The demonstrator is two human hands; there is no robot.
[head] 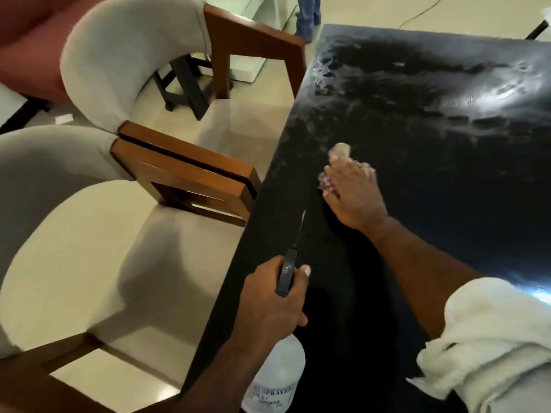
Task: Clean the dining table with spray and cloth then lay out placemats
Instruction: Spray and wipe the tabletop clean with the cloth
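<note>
We see the black dining table running away from us, its far half covered in wet, pale streaks and smears that catch the light, while its near half looks dark and even.

The right hand lies on the tabletop close to the table's left edge, about halfway along it. Its fingers are stretched out fairly straight and slightly spread, pressing down on the cloth. The cloth is blurred, but it seems to be a small pale wad, showing just past the fingertips and a little at the side of the hand. A rolled white sleeve covers the arm over the table's near end.

The left hand hovers at the table's near left edge, its fingers curled round the dark head of the spray bottle, thumb up beside the head. The clear bottle body hangs below the hand, just off the table's edge.

Two grey-cushioned wooden chairs stand on the tiled floor to the table's left, apart from it. Beyond the table's far left corner stands a person's legs in jeans.
</note>
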